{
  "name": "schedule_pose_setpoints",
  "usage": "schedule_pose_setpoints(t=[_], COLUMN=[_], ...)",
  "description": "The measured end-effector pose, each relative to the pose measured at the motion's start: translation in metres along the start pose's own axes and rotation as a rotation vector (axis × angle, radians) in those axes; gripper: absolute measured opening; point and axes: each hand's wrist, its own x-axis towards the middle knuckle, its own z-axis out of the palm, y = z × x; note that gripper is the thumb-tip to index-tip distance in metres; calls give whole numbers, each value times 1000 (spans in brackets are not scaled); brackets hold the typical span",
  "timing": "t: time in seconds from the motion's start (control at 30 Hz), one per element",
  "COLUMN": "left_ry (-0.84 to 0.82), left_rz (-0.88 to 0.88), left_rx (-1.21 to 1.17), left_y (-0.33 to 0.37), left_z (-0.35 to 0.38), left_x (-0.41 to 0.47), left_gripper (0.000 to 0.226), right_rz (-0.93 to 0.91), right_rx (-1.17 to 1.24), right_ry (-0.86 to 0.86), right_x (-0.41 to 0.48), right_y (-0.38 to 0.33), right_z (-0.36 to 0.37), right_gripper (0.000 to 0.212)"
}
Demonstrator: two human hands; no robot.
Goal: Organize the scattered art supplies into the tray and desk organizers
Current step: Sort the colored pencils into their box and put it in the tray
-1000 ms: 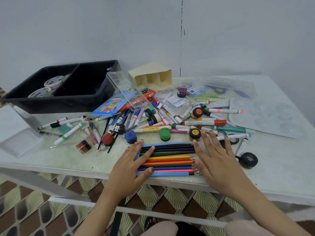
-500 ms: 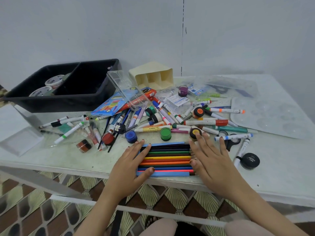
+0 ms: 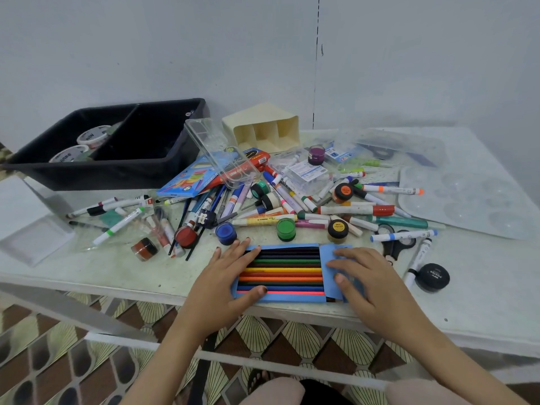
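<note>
Pale speckled table against plain white wall, patterned tile floor below. Blue pencil box at 6 o'clock edge; left hand flat on its left end, right hand pressing blue flap, both unclenched. Black tray at 10 o'clock, cream organizer at 12.

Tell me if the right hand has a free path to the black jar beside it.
Probably yes. The right hand lies flat on the pencil box, and the black jar stands just to its right with only a white marker lying between them, low enough to pass over.

Open blue box of coloured pencils flat at table edge
</note>
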Motion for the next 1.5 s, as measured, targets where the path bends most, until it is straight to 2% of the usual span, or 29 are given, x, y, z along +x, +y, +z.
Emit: schedule_pose_setpoints(t=[0.1, 0.2, 0.33, 0.57, 0.7, 0.9, 1.13, 1.27, 1.37, 1.43, 1.5], left_ry=[0, -9, -16, 6, 28, 63, 244, 470, 584, 572, 493], left_rz=[5, 7, 18, 20, -1, 20, 38, -30, -121, -218, -311], left_rx=[4, -12, -61, 126, 156, 143, -103, -6, 120, 145, 151], left_y=[1, 3, 3, 3, 3, 0, -1, -21, -39, -52, -63], left_z=[-1, -3, -8, -2, 3, 5, -4, -28, -52, -68, -81], left_x=[0, 0, 0, -3, 0, -1, -6, 13, 35, 52, 69], left_gripper=[68, 66, 64, 60, 62, 62, 50, 37, 41, 45, 50], right_rz=[-47, -84, -118, -159, -150, -157, -237, -213, -181, -155, -133], right_rx=[-72, -108, -104, -311, -370, -437, -394, -375, -376, -366, -345], right_ry=[-56, -159, -206, -325, -344, -314, -355, -356, -346, -328, -314], right_x=[2, 4, 3, 11, 13, 21, 36, 37, 36, 34, 32], right_y=[5, 10, 11, 0, -2, -11, -11, -12, -16, -21, -25], right_z=[-3, -7, -5, 5, 11, 14, 25, 28, 29, 31, 32], right_gripper=[35, 48, 61, 81, 75, 81, 81, 78, 74, 71, 69])
